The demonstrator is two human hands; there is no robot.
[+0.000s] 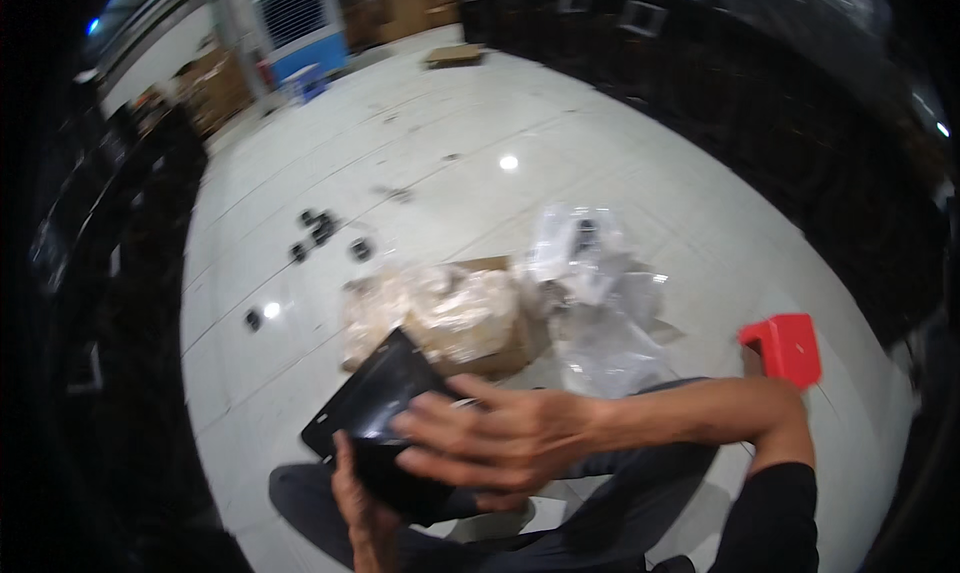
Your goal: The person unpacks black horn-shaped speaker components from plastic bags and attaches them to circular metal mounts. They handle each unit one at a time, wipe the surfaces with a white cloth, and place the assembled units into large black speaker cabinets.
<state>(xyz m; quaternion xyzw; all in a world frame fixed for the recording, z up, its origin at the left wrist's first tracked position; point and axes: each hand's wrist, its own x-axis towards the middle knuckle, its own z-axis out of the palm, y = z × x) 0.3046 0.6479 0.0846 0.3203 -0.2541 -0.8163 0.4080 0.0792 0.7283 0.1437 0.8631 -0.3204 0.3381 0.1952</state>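
A glossy black panel, flat and roughly rectangular with small pale marks along its edges, is tilted above my crossed legs. My left hand grips its lower left edge, thumb up along the side and the other fingers mostly hidden. Across the panel's right part lies my right hand, slightly blurred, its fingers stretched out over the surface and a ring on one of them. Just beyond the panel is an open cardboard box with crumpled clear plastic wrapping heaped in it.
Right of the box lie clear plastic bags. A red plastic stool is at the right. Several small black pieces are scattered on the tiled floor. Dark stacks line both sides; an air cooler stands at the back.
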